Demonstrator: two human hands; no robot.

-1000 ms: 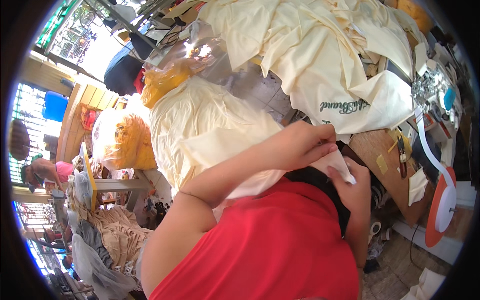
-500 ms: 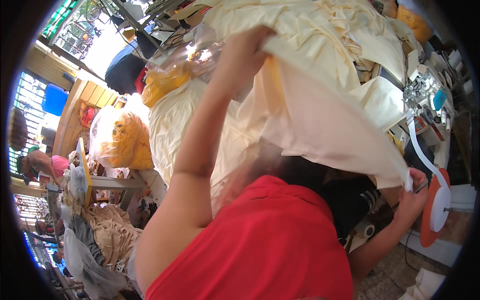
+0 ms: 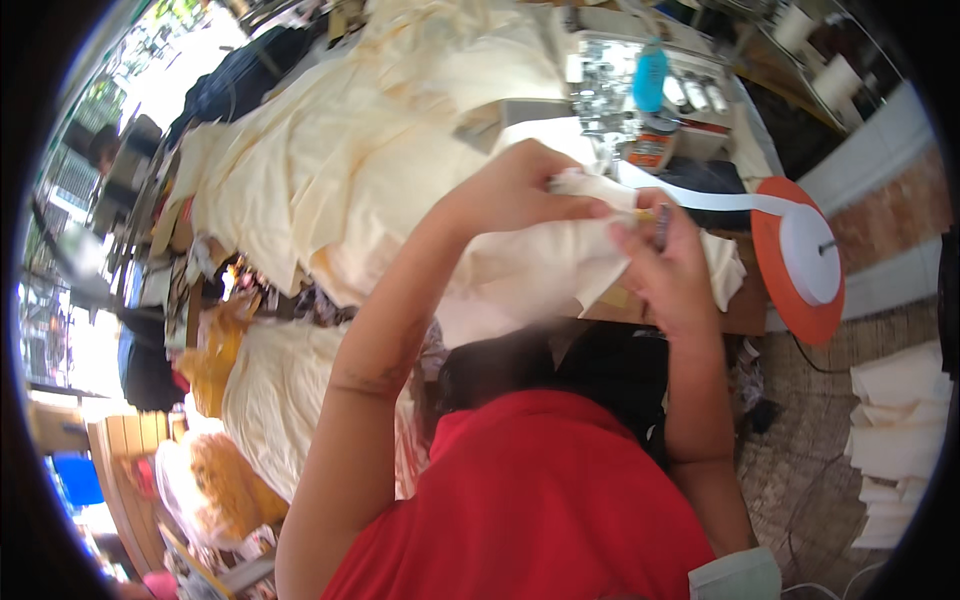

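Observation:
A cream cloth piece point(image 3: 520, 270) hangs between my two hands, partly blurred. My left hand point(image 3: 510, 195) is closed, pinching its upper edge between thumb and fingers. Close beside it, my right hand point(image 3: 675, 265) is closed at the cloth's other end. A small, slim metal tool point(image 3: 662, 226) sticks up among the right fingers; its kind cannot be made out. Just beyond my hands is a sewing machine point(image 3: 600, 80), its details washed out by glare. White tape point(image 3: 690, 198) runs from near it to a roll point(image 3: 810, 255) on an orange disc point(image 3: 775, 300).
A large heap of cream cloth point(image 3: 370, 150) covers the table to the left. A blue bottle point(image 3: 649, 80) and an orange-labelled jar point(image 3: 654, 142) stand by the machine. Folded cream pieces point(image 3: 895, 450) are stacked at right. Yellow bags point(image 3: 225, 485) lie at lower left.
My hands were far apart with the cloth stretched between them; now they are close together near the machine. The view has turned rightward. Both hands still hold the cloth.

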